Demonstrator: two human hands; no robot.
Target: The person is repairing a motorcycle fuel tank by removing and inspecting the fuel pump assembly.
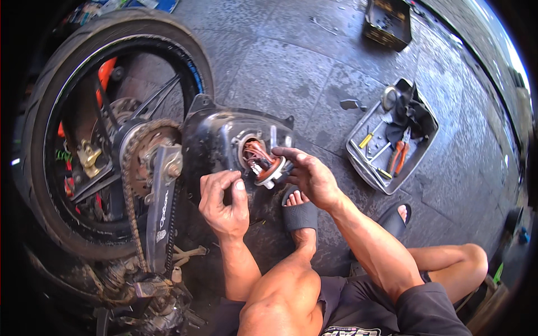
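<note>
A black motorcycle fuel tank (216, 137) lies on the floor, its round opening toward me. From the opening come orange-red wires (255, 147), which run to a fuel pump unit with a round white flange (273, 172). My right hand (315, 180) grips the unit at its right side, index finger stretched over the top. To the left, my left hand (224, 207) is closed, thumb against the fingers, beside the wires. Whether something small sits in that pinch does not show. The unit's far side is hidden by my right fingers.
On the left stand a motorcycle rear wheel (203, 67), chain (130, 207) and swingarm (159, 207). At right, a grey tray (386, 187) holds orange-handled pliers (399, 157), a yellow screwdriver (366, 140) and black cloth (413, 112). A dark box (388, 40) sits farther back.
</note>
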